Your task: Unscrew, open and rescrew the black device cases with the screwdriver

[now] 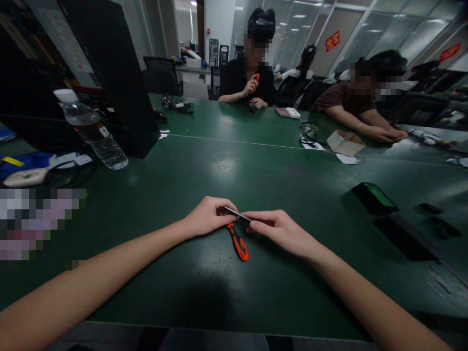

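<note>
Between my two hands is a thin, flat dark piece (238,214) with a pale edge, tilted down to the right; its exact kind does not show. My left hand (205,216) pinches its left end between thumb and fingers. At the other end, the thumb and fingers of my right hand (280,230) close on it. Just below lies a screwdriver (239,243) with an orange and black handle on the green table (175,287). Its far end is hidden behind my left hand and the piece.
A water bottle (93,129) leans by a black computer case (113,73) on the left. To the right lie an open black box (375,197) with a green panel and a flat black part (405,237). Across the table sit two people, near a small cardboard box (345,143) and cables (307,132).
</note>
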The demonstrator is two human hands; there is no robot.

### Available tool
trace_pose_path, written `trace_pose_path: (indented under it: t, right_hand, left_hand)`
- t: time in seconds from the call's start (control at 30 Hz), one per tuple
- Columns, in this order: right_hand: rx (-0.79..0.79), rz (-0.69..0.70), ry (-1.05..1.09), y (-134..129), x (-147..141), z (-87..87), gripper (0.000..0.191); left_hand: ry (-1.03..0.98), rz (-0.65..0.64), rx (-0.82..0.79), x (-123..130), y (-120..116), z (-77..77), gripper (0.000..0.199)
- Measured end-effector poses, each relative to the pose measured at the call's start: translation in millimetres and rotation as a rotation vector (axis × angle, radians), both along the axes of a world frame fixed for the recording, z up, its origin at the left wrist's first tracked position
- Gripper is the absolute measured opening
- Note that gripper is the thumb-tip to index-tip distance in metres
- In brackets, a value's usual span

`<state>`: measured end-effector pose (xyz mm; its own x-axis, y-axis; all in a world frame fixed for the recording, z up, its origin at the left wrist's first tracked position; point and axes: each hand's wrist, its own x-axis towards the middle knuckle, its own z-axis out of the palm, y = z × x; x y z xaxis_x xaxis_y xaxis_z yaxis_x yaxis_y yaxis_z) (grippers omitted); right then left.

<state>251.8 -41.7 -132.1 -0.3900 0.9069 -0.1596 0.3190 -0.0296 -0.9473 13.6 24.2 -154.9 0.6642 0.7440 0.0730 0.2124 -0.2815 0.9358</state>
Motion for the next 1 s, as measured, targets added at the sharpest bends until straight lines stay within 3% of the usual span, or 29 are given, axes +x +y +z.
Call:
trace_pose_path:
  t: [0.23,0.33,0.43,0.5,0.6,0.63,0.7,0.8,0.87,1.0]
  right_hand:
    - [0.004,0.037,0.007,-3.0,-11.4,-7.1,0.045]
    - [0.037,0.039,-0.005,-1.5,-10.3,-2.7,0.044]
    - [0.15,-0.025,-0.092,8.8,15.5,11.5,0.041]
    - [0.327,-0.211,-0.252,17.6,52.4,23.6,0.038]
    - [0.696,-0.709,-0.736,24.8,128.3,35.4,0.035]
    - [0.698,-0.881,-0.933,24.8,154.5,36.2,0.039]
    - [0.474,-1.107,-1.226,22.1,200.8,33.4,0.046]
    - [0.093,-1.155,-1.36,16.3,243.0,24.0,0.05]
    - [0.018,-1.135,-1.364,14.5,252.6,18.9,0.05]
    - [0.011,-1.097,-1.374,16.0,250.8,14.9,0.051]
  left_hand:
    - [0.094,-0.075,0.232,-1.1,-0.8,2.7,0.012]
    - [0.121,-0.051,0.211,-0.4,-2.3,4.1,0.013]
    - [0.074,-0.036,0.104,0.5,-3.4,4.2,0.03]
    - [0.023,-0.027,0.048,0.8,-3.5,3.3,0.043]
    - [0.002,-0.019,0.049,1.1,-3.3,2.2,0.046]
    - [0.015,-0.022,0.066,1.2,-3.2,2.1,0.042]
    - [0.051,-0.036,0.11,1.3,-3.2,2.3,0.03]
    - [0.079,-0.044,0.146,1.4,-3.2,2.5,0.022]
    - [0.083,-0.04,0.142,1.3,-3.2,2.2,0.022]
    - [0.095,-0.032,0.148,1.3,-3.3,1.6,0.022]
